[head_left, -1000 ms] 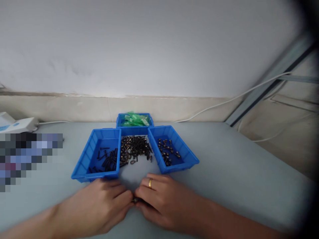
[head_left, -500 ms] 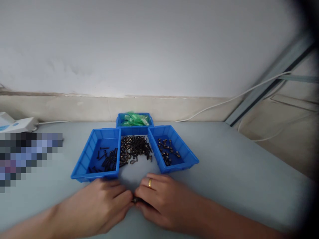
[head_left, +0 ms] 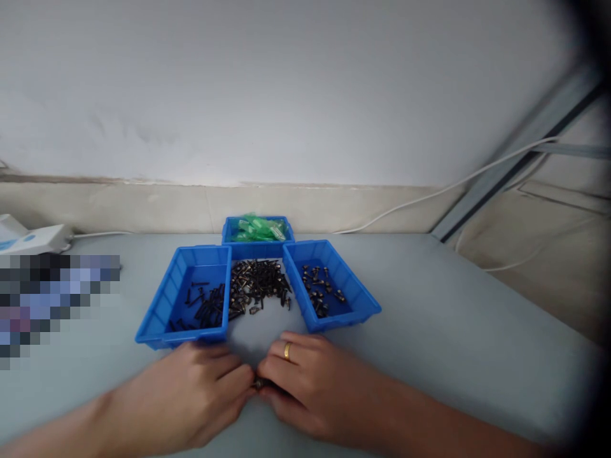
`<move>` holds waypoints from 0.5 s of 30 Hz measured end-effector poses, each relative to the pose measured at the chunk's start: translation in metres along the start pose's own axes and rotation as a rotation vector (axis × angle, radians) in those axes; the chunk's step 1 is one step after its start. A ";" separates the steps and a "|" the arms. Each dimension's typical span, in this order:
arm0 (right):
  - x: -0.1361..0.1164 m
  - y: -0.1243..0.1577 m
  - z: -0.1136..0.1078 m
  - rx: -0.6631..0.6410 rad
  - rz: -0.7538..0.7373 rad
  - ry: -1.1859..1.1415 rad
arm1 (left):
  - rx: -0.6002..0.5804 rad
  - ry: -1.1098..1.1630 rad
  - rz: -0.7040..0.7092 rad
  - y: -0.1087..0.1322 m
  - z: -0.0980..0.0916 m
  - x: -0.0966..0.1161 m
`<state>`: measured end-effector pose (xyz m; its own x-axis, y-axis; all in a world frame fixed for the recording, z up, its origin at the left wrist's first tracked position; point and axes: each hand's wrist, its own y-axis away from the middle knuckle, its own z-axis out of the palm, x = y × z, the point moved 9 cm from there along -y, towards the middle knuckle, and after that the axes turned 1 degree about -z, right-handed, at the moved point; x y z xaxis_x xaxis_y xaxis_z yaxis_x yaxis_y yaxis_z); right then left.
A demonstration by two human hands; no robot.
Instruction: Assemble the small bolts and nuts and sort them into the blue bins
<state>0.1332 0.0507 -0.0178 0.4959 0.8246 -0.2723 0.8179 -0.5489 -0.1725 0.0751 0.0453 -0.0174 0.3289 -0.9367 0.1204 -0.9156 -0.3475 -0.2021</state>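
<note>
Dim and cool, paler low on the wall [head_left: 305, 149], with soft shadow beside the right hand [head_left: 312, 385]. Slightly blurred over the small screws [head_left: 262, 280], darkened to black along the right edge, coarsely pixelated at far left.

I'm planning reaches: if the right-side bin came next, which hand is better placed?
Probably the right hand: it is nearer the right-side bin, while the left hand is by the left-side bin.

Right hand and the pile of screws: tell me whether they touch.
Apart: the head view shows a strip of table between the right hand and the pile of screws.
</note>
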 end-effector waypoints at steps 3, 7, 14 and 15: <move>0.000 0.000 0.000 0.003 -0.001 0.008 | -0.006 0.017 -0.015 0.001 0.001 -0.001; 0.001 0.001 0.001 -0.003 0.008 -0.011 | -0.022 0.015 -0.013 0.001 0.002 -0.001; 0.000 0.000 0.001 -0.020 0.006 -0.007 | -0.018 0.031 -0.020 -0.001 0.002 -0.002; 0.001 0.000 0.001 -0.020 0.008 -0.005 | -0.021 0.034 -0.023 -0.001 0.002 -0.002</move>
<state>0.1333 0.0509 -0.0191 0.5006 0.8197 -0.2785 0.8198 -0.5522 -0.1515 0.0758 0.0476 -0.0196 0.3419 -0.9264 0.1577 -0.9127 -0.3673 -0.1789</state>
